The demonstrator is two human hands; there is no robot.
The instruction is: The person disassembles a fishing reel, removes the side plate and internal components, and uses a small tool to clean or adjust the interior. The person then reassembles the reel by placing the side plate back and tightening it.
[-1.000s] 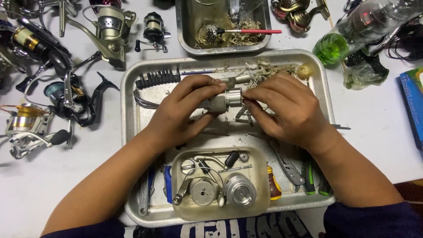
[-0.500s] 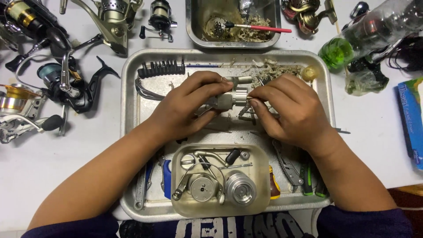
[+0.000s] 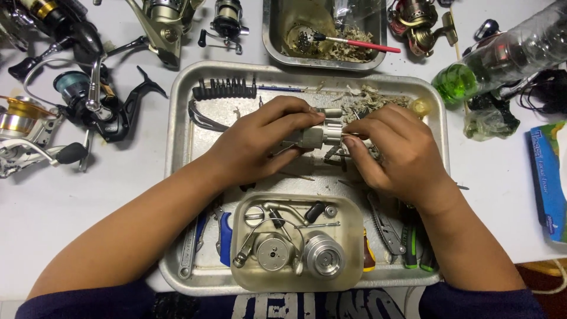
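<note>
Two bare hands are seen meeting over the large, shallow, silver metal tray (image 3: 177,147), which serves as the landmark here. Left of the tray, several spinning fishing reels in black, silver and gold (image 3: 71,100) are laid on the white table. Inside the tray, along its far left edge, a black strip of screwdriver bits (image 3: 224,90) is lined up. Over the tray's middle, a small grey metal reel body (image 3: 316,134) is held up off the tray floor: it is clasped by the left hand (image 3: 260,145), whose fingers are curled and pressed around its left end. The right end is pinched by the fingertips of the right hand (image 3: 396,153), closed on a small part there; which part cannot be told, since it is hidden by the fingers.

At the tray's near edge, a clear plastic tub of removed silver reel parts (image 3: 295,242) is set. Right of it, green-handled pliers (image 3: 413,242) are laid in the tray. Beyond the tray's right rim, a clear plastic bottle with green liquid (image 3: 496,59) is lying.

The step in hand is judged to be the stripping or fitting of a small piece at the reel body's right end. A steady left-hand hold and a fine, controlled twist or pull from the right fingertips are called for next.
</note>
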